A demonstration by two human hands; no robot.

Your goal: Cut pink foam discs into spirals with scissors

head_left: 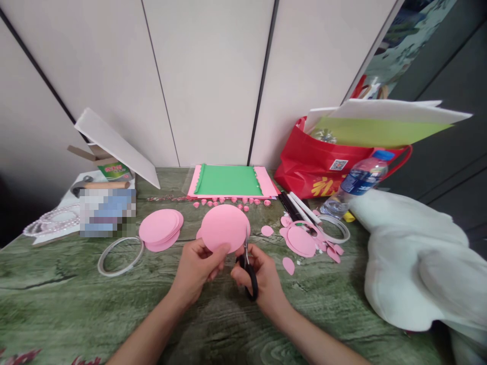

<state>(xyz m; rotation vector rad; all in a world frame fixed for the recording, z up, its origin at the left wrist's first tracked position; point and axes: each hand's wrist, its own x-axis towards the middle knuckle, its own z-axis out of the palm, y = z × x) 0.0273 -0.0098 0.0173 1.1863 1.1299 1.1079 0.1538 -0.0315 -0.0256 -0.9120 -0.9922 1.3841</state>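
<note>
My left hand [200, 267] pinches the lower edge of a pink paper disc [224, 226] and holds it upright above the green table [76, 299]. My right hand [262, 281] grips black-handled scissors [249, 271], blades pointing up at the disc's right edge. A stack of pink discs [160, 228] lies to the left. Pink petal-shaped cutouts [300, 241] lie to the right.
Green and pink sheets [228, 181] lie at the back by the wall. A tape ring [119, 256] sits left, another [335, 228] right beside pens [299, 205]. A red bag [323, 165], a water bottle [357, 180] and a white cloth [414, 258] fill the right.
</note>
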